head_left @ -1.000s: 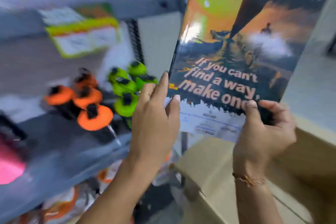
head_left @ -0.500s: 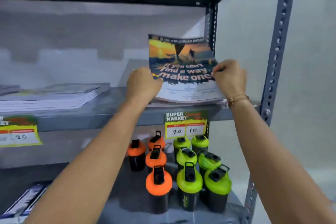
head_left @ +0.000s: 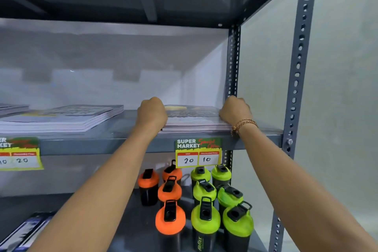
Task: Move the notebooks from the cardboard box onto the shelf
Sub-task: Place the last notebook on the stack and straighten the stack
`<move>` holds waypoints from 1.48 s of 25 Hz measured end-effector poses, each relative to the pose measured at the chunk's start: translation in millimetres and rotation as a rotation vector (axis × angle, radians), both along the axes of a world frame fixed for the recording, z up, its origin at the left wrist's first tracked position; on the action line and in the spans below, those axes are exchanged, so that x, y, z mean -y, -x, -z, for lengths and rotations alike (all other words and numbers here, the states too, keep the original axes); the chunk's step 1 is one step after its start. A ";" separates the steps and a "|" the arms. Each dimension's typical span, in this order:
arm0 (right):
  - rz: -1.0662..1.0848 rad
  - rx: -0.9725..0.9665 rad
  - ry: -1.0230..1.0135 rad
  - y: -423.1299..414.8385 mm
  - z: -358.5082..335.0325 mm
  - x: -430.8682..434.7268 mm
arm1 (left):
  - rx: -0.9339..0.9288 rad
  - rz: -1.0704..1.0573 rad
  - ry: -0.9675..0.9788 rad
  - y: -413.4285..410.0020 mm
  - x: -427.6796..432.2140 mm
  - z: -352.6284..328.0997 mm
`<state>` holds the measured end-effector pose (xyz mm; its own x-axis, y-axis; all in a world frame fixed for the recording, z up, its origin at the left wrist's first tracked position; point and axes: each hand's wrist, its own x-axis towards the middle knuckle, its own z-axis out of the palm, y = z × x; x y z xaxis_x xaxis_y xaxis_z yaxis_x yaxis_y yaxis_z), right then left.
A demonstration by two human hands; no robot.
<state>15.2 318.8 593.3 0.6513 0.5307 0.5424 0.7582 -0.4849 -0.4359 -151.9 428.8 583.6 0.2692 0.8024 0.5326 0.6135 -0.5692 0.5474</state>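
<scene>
A notebook with a dark printed cover [head_left: 193, 113] lies flat on top of a small stack at the right end of the grey metal shelf [head_left: 122, 143]. My left hand [head_left: 152, 113] rests curled on the stack's left edge. My right hand [head_left: 235, 109] is curled against its right edge, next to the rear upright. Whether the fingers still grip the notebook is hidden behind the knuckles. Further left on the same shelf lies another pile of notebooks [head_left: 67, 117]. The cardboard box is out of view.
A price tag reading 20 and 10 [head_left: 198, 153] hangs on the shelf lip; a second tag [head_left: 19, 154] hangs at the left. Below stand orange-lidded bottles [head_left: 169, 194] and green-lidded bottles [head_left: 206, 200]. Perforated grey uprights [head_left: 296, 80] frame the right side. Another shelf board is overhead.
The notebook went from upright in both hands near the box, to tilted over the shelf, to lying flat on the right stack. My view swung up to the shelf.
</scene>
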 end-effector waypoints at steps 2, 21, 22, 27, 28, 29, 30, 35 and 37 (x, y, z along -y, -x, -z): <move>-0.017 -0.015 -0.028 2.0 0.3 0.9 | 0.030 0.008 0.004 1.2 -0.6 0.1; -0.255 -0.037 0.005 13.0 19.8 67.1 | -0.058 0.352 0.132 46.4 17.3 -3.7; -0.248 -0.020 -0.011 15.2 22.3 66.6 | -0.073 0.357 0.128 47.4 16.4 -3.9; -0.215 -0.024 -0.139 14.1 27.5 66.4 | -0.059 0.322 0.068 46.1 19.8 -2.9; -0.211 -0.036 -0.161 13.0 28.1 67.4 | -0.053 0.328 0.071 45.7 20.4 -4.1; -0.210 -0.046 -0.179 12.3 29.0 68.3 | -0.051 0.333 0.073 45.6 21.0 -5.3; -0.207 -0.049 -0.192 12.4 30.0 69.5 | -0.057 0.337 0.073 45.5 21.5 -6.1; -0.189 -0.043 -0.193 8.9 30.4 72.3 | -0.078 0.361 0.066 41.3 24.3 -7.0; -0.192 -0.044 -0.192 7.4 29.9 73.3 | -0.081 0.372 0.085 40.4 23.4 -7.6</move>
